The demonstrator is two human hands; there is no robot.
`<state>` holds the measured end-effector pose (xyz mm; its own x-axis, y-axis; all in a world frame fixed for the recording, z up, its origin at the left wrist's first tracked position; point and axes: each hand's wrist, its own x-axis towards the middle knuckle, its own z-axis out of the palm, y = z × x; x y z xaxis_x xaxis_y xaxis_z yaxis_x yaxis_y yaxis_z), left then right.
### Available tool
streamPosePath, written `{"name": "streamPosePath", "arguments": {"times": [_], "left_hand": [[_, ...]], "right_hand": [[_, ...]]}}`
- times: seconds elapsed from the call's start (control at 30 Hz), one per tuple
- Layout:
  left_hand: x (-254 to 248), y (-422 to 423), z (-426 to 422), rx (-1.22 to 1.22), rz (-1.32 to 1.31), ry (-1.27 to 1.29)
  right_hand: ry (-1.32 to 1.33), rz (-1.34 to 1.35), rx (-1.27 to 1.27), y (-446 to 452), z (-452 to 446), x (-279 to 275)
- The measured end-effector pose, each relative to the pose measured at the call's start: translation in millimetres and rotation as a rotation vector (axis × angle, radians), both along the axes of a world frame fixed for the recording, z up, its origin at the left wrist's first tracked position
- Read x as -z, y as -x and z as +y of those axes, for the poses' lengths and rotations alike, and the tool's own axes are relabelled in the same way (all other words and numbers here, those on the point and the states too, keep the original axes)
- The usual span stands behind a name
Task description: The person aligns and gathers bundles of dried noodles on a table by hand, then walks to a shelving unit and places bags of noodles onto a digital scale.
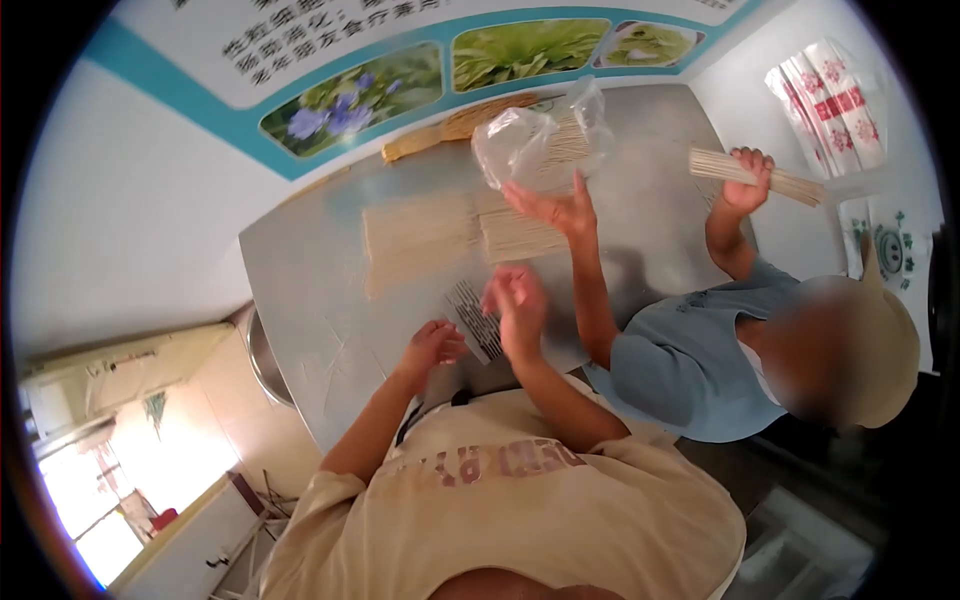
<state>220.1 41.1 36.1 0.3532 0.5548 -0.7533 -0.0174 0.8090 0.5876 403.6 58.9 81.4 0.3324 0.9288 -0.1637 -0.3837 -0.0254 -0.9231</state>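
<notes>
My left hand (435,345) hovers over the near side of the metal table, fingers loosely bent and slightly apart, nothing visible in them. It is close to the left edge of a small printed sheet (474,322) with dark lines of text. On that sheet's other side is my right hand (518,300), somewhat blurred, its fingers half curled and apart with no object visible between them. Beyond my hands lie two flat piles of dried noodles, a left pile (420,235) and a right pile (520,232). Whether either hand touches the sheet is unclear.
At my right a co-worker in a blue shirt (690,350) holds a noodle bundle (715,165); their other hand (560,208) reaches over the table (650,130). A clear plastic bag (515,145) lies at the back beside a yellowish bundle (460,125). Printed packages (830,110) hang on the wall.
</notes>
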Motion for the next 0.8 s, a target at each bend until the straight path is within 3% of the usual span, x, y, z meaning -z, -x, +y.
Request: {"name": "streamPosePath", "arguments": {"times": [0.07, 0.1, 0.13, 0.2, 0.37, 0.43, 0.47, 0.53, 0.6, 0.63, 0.7, 0.8], "left_hand": [[37.2, 14.2, -8.4, -0.034, -0.007, 0.002], [49.4, 19.6, -11.8, 0.015, 0.089, -0.155], [57.2, 26.2, -14.3, 0.065, 0.192, -0.312], [65.2, 39.7, -18.3, 0.022, 0.218, -0.318], [78.0, 67.5, -27.7, -0.056, 0.224, -0.282], [78.3, 77.4, -24.9, 0.102, 0.486, -0.563], [77.9, 80.8, -19.1, 0.098, 0.492, -0.556], [72.0, 80.7, 1.7, 0.226, 0.808, -0.890], [64.6, 83.3, 34.6, 0.393, 0.863, -0.976], [67.8, 82.6, 47.2, 0.392, 0.865, -0.971], [73.1, 80.6, 72.1, 0.626, 1.157, -1.213], [88.9, 79.1, 118.1, 0.819, 1.155, -1.227]], "right_hand": [[0.142, -0.172, -0.274, 17.7, -52.5, 19.9], [0.185, -0.317, -0.388, 21.0, -74.8, 40.1], [0.189, -0.327, -0.410, 19.4, -96.8, 64.0], [0.179, -0.621, -0.417, 1.9, -130.1, 105.0], [0.366, -0.943, -0.279, -53.4, -155.3, 135.9], [0.363, -1.031, -0.255, -61.0, -152.4, 139.1], [0.285, -1.176, -0.261, -59.8, -146.4, 137.4], [0.203, -1.313, -0.281, -50.7, -136.4, 140.7], [0.290, -1.387, -0.471, -41.8, -133.7, 147.9], [0.282, -1.439, -0.470, -36.9, -134.0, 154.5], [0.305, -1.493, -0.469, -32.6, -135.0, 165.2], [0.328, -1.468, -0.447, -25.8, -134.6, 169.8]]}}
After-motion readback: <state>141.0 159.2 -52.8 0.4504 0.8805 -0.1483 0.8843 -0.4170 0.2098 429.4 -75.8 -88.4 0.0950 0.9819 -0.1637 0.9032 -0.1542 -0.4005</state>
